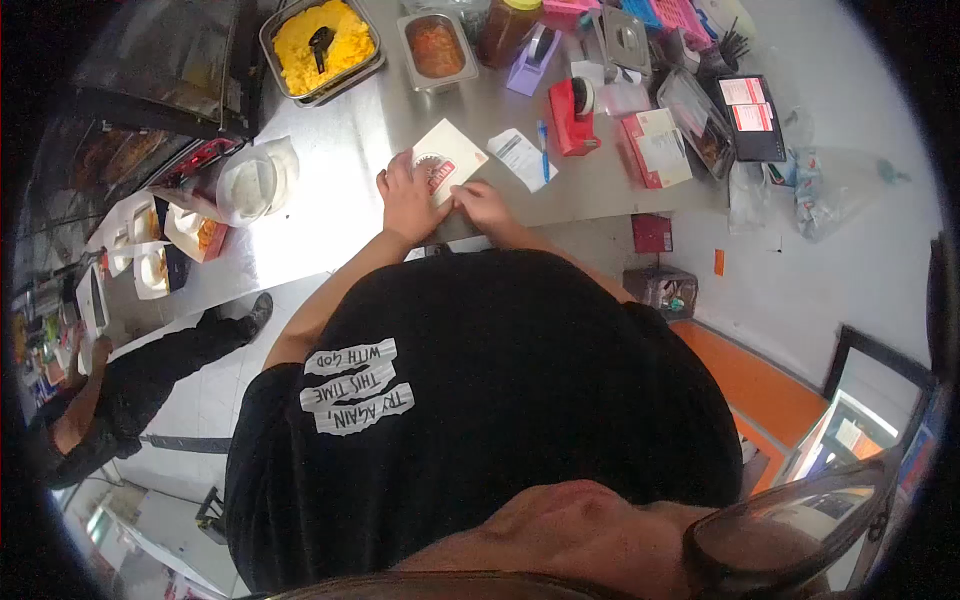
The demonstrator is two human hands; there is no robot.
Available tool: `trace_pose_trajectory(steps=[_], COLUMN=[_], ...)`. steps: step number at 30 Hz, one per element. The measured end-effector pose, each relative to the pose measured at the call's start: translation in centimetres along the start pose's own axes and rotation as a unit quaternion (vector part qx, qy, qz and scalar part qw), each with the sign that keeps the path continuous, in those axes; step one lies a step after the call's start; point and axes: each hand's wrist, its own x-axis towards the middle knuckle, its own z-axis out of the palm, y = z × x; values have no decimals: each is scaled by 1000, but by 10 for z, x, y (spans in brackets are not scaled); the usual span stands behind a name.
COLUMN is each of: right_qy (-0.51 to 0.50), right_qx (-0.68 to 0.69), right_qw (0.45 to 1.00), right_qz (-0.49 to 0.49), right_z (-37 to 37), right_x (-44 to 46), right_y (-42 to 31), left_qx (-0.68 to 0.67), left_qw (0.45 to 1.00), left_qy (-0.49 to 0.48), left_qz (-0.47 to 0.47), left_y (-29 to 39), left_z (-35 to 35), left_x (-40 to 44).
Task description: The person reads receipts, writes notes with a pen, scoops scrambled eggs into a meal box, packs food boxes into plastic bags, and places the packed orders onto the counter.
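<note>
A white carton (462,150) with a red printed logo lies at the near edge of the steel counter, in front of my body. My left hand (407,198) grips its left side, the fingers curled over the printed face. At the lower right corner of the carton, my right hand (484,207) is closed in a pinch on the edge. Right beside the carton are a paper receipt (518,158) and a blue pen (544,150). My palms and the underside of the carton are hidden.
Behind stand a pan of yellow food (340,75), a pan of reddish sauce (436,50), and purple (528,68) and red (568,125) tape dispensers. Another carton (660,148) is at right. Open food boxes (152,268) sit left, near another person (150,385).
</note>
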Motion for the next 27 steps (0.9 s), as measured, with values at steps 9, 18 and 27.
trace_pose_trajectory(steps=[9, 18, 27], right_qy=[88, 504, 141], right_qx=[-266, -374, 184], right_qw=[945, 726, 973], right_qz=[-171, -281, -19], right_z=[-23, -178, -237], right_x=[25, 22, 24], right_y=[19, -17, -24], left_qx=[-8, -105, -508], left_qw=[990, 990, 792], left_qy=[-68, -88, -322], left_qz=[119, 39, -107], left_y=[-13, 24, 78], left_z=[-21, -42, 83], left_x=[-5, 11, 48])
